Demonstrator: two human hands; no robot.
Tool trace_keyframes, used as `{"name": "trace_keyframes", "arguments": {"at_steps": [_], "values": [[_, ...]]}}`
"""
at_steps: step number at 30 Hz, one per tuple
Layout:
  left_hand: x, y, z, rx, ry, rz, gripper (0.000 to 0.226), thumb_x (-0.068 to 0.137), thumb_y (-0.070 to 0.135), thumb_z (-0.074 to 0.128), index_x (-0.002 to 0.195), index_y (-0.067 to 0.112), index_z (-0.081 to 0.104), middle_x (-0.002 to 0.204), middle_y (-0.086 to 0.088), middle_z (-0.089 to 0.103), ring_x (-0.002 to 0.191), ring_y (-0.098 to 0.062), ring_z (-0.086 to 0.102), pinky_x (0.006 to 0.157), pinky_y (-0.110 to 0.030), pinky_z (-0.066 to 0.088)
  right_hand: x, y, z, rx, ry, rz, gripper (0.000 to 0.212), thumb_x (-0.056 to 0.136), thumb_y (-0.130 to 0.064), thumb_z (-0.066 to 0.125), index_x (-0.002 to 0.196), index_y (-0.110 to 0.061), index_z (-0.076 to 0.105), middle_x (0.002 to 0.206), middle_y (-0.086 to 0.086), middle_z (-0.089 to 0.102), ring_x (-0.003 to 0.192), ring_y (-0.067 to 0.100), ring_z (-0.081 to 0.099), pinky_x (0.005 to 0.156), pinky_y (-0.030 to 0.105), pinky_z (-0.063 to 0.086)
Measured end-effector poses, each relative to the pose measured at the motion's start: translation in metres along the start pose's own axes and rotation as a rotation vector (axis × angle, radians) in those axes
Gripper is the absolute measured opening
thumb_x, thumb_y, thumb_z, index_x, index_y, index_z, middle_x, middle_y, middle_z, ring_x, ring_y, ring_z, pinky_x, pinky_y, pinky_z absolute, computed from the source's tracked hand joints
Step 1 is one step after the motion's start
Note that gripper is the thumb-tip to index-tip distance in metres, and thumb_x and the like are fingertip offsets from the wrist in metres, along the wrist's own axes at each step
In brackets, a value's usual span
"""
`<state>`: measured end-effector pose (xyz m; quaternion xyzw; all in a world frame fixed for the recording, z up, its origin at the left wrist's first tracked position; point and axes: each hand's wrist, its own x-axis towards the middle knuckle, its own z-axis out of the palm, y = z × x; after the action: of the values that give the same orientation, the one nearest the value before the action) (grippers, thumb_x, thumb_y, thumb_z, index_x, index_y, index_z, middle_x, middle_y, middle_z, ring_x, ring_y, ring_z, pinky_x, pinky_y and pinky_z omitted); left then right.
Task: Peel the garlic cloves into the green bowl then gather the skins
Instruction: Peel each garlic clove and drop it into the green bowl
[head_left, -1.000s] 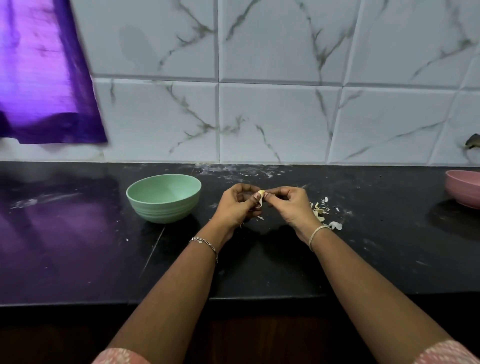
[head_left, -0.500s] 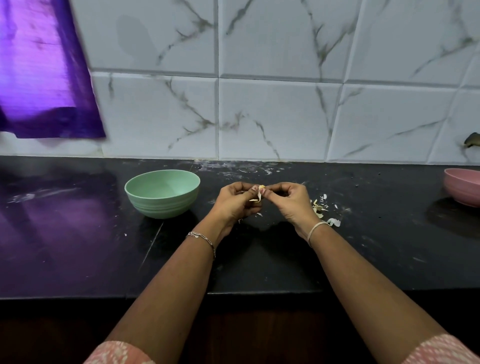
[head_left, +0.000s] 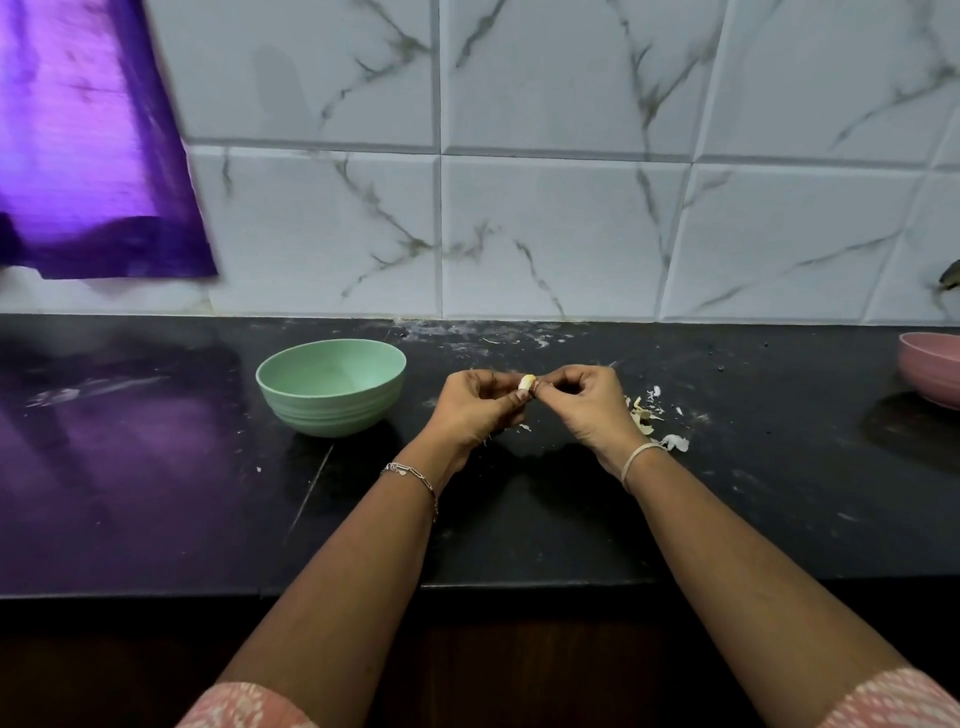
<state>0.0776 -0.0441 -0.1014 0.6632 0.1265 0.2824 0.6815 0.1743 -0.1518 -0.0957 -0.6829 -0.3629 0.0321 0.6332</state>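
Small pale garlic clove (head_left: 526, 383) pinched between fingertips of left hand (head_left: 475, 408) and right hand (head_left: 587, 402), above black stone counter (head_left: 156, 467). Pale green round bowl (head_left: 331, 385) left of fingers; papery white skins (head_left: 652, 418) just right.

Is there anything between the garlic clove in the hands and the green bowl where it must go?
Nothing visible blocks it. The clove, pinched between the left hand and right hand, is right of the bowl, whose mouth is open. Only the left hand itself lies on that side.
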Motion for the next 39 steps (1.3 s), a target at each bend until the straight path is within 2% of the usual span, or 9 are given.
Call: {"name": "trace_keyframes", "arguments": {"at_steps": [2, 9, 15, 18, 24, 27, 31, 35, 39], "values": [[-0.001, 0.001, 0.002, 0.069, -0.013, 0.019, 0.011, 0.089, 0.0, 0.064, 0.09, 0.01, 0.069, 0.081, -0.004, 0.07, 0.073, -0.014, 0.062, 0.068, -0.019, 0.056, 0.0, 0.001, 0.0, -0.015, 0.022, -0.004, 0.009, 0.079, -0.003, 0.074, 0.073, -0.01, 0.073, 0.073, 0.005, 0.071, 0.07, 0.011, 0.062, 0.07, 0.024, 0.05], [0.002, 0.0, 0.002, 0.098, 0.039, 0.025, 0.009, 0.09, 0.005, 0.065, 0.098, 0.005, 0.069, 0.079, -0.008, 0.068, 0.069, -0.018, 0.06, 0.052, -0.015, 0.047, 0.001, 0.001, 0.001, 0.042, 0.017, 0.0, 0.002, 0.08, -0.008, 0.077, 0.081, -0.008, 0.076, 0.081, 0.005, 0.075, 0.075, 0.009, 0.068, 0.071, 0.017, 0.053], [0.004, -0.003, 0.002, 0.092, -0.016, 0.001, 0.011, 0.093, 0.004, 0.06, 0.094, 0.012, 0.068, 0.084, -0.007, 0.068, 0.074, -0.013, 0.063, 0.068, -0.022, 0.056, 0.002, 0.002, 0.0, 0.026, 0.038, 0.003, 0.005, 0.077, -0.005, 0.078, 0.08, -0.004, 0.074, 0.078, 0.006, 0.073, 0.071, 0.008, 0.066, 0.069, 0.016, 0.052], [0.003, -0.001, 0.003, 0.078, -0.037, -0.017, 0.013, 0.096, 0.003, 0.055, 0.096, 0.009, 0.067, 0.082, -0.007, 0.065, 0.07, -0.012, 0.061, 0.069, -0.021, 0.057, 0.001, 0.001, -0.001, 0.018, 0.045, 0.004, 0.004, 0.076, -0.004, 0.077, 0.079, -0.004, 0.075, 0.079, 0.007, 0.073, 0.073, 0.01, 0.066, 0.07, 0.018, 0.053], [0.008, 0.001, 0.005, 0.028, 0.07, -0.089, 0.022, 0.095, 0.001, 0.044, 0.094, 0.006, 0.065, 0.077, -0.01, 0.057, 0.062, -0.014, 0.052, 0.071, -0.032, 0.056, 0.001, 0.003, -0.001, 0.05, 0.005, -0.022, 0.014, 0.076, -0.003, 0.079, 0.084, -0.01, 0.069, 0.078, 0.0, 0.067, 0.067, 0.004, 0.06, 0.069, 0.016, 0.049], [0.009, 0.0, 0.005, 0.094, 0.086, -0.079, 0.023, 0.093, 0.003, 0.045, 0.099, 0.007, 0.067, 0.083, -0.011, 0.061, 0.071, -0.019, 0.057, 0.075, -0.035, 0.057, 0.0, 0.002, -0.002, 0.011, -0.078, -0.074, 0.028, 0.078, 0.001, 0.076, 0.1, -0.016, 0.07, 0.088, -0.001, 0.064, 0.063, 0.003, 0.056, 0.069, 0.015, 0.049], [0.009, -0.002, 0.002, 0.162, 0.099, -0.02, 0.021, 0.089, 0.006, 0.057, 0.107, 0.01, 0.068, 0.086, -0.007, 0.068, 0.071, -0.018, 0.062, 0.067, -0.031, 0.053, 0.001, 0.004, 0.001, -0.058, -0.091, -0.125, 0.023, 0.08, 0.003, 0.072, 0.088, -0.018, 0.069, 0.088, 0.007, 0.069, 0.069, 0.008, 0.06, 0.071, 0.021, 0.052], [0.008, -0.002, -0.002, 0.182, 0.156, 0.066, 0.01, 0.089, 0.01, 0.066, 0.09, 0.019, 0.064, 0.083, -0.005, 0.067, 0.072, -0.022, 0.064, 0.071, -0.041, 0.055, 0.002, 0.007, 0.001, -0.088, -0.055, -0.093, 0.012, 0.079, -0.006, 0.077, 0.086, -0.01, 0.069, 0.085, 0.006, 0.071, 0.075, 0.01, 0.064, 0.072, 0.021, 0.054], [0.008, -0.002, -0.004, 0.166, 0.163, 0.085, 0.007, 0.088, 0.008, 0.068, 0.088, 0.015, 0.066, 0.085, -0.007, 0.067, 0.073, -0.026, 0.067, 0.075, -0.046, 0.058, 0.002, 0.007, 0.0, -0.069, -0.068, -0.06, 0.008, 0.079, -0.009, 0.078, 0.082, -0.014, 0.072, 0.081, 0.005, 0.073, 0.074, 0.009, 0.067, 0.073, 0.024, 0.056]]}}
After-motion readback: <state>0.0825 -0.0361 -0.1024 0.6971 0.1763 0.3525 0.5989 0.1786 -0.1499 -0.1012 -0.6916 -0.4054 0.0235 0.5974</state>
